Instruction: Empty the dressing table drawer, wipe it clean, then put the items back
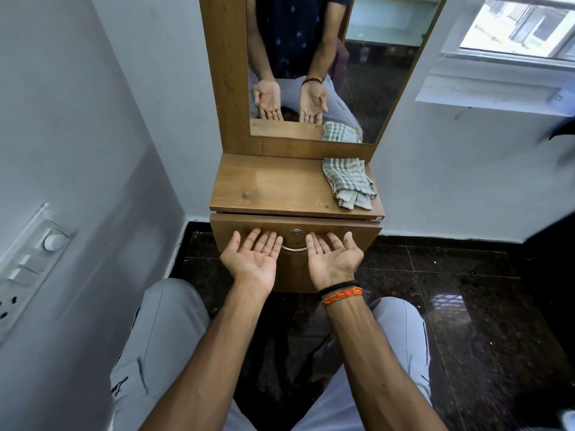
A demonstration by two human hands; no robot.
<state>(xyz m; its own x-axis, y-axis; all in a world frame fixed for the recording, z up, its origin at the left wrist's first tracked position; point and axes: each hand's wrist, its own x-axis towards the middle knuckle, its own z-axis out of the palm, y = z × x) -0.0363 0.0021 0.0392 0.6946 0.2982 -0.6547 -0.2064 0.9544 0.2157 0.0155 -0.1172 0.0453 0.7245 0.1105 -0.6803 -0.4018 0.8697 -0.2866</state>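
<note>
While the drawer (295, 241) sits closed, left hand (253, 259) and right hand (333, 259) hover palm-up, each grip empty, fingers straight.

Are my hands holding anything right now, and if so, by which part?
Nothing is held. The left hand and right hand are both open, palms up, before the shut drawer.

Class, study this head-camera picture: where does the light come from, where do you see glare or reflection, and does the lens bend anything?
Head view: daylight enters through the window at upper right; the dark polished floor reflects it as a bright patch; the mirror reflects both open palms and the checked cloth; the wide lens bows the left wall and switch panel outward.
</note>
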